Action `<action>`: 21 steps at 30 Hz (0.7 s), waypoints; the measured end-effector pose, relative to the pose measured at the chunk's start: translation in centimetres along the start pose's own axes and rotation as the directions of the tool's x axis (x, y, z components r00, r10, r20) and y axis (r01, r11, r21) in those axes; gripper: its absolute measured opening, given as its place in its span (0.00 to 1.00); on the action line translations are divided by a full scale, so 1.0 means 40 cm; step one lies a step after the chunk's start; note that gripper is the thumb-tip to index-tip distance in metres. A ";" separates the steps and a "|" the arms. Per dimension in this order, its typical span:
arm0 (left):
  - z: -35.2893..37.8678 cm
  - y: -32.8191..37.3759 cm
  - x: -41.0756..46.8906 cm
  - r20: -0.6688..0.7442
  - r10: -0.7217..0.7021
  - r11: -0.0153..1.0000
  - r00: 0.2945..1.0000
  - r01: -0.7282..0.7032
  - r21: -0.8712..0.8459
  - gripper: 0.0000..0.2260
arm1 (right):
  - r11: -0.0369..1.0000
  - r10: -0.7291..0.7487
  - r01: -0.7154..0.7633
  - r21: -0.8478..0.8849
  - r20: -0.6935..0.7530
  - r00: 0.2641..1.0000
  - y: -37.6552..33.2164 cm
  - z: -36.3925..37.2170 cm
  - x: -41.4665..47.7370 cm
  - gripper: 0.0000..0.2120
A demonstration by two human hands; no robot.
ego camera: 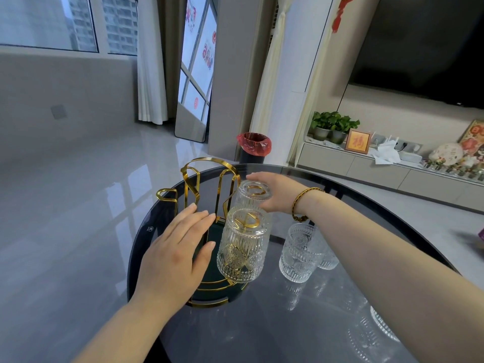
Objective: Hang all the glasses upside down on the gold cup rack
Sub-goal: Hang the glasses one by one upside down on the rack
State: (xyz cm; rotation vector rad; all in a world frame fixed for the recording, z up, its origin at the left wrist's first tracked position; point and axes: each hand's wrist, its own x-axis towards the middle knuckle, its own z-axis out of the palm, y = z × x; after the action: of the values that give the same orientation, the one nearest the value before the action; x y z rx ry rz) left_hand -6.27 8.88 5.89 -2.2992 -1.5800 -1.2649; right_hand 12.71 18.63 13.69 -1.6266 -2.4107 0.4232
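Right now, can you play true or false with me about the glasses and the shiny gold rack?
1. Two glasses hang upside down on the gold rack. True: the near glass and the far glass.
2. The right hand is on the far glass. True.
3. The left hand holds a glass. False: it is open beside the rack.
4. No glasses remain on the table. False: upright glasses stand to the right.

Two glasses [243,247] hang inverted on one gold rack [204,184]. Right of the rack, two upright glasses [301,252] stand.
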 end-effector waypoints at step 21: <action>0.142 0.225 -0.197 0.339 0.242 0.968 0.909 -0.201 -0.152 0.14 | 0.943 0.277 -0.070 0.325 -0.652 0.706 0.158 0.102 -0.458 0.20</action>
State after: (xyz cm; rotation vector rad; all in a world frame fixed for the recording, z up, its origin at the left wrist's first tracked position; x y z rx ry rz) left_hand 3.27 1.62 0.27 -2.8151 -1.3024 -0.9481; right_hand 23.73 3.38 7.56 -1.5255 -1.5637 0.1221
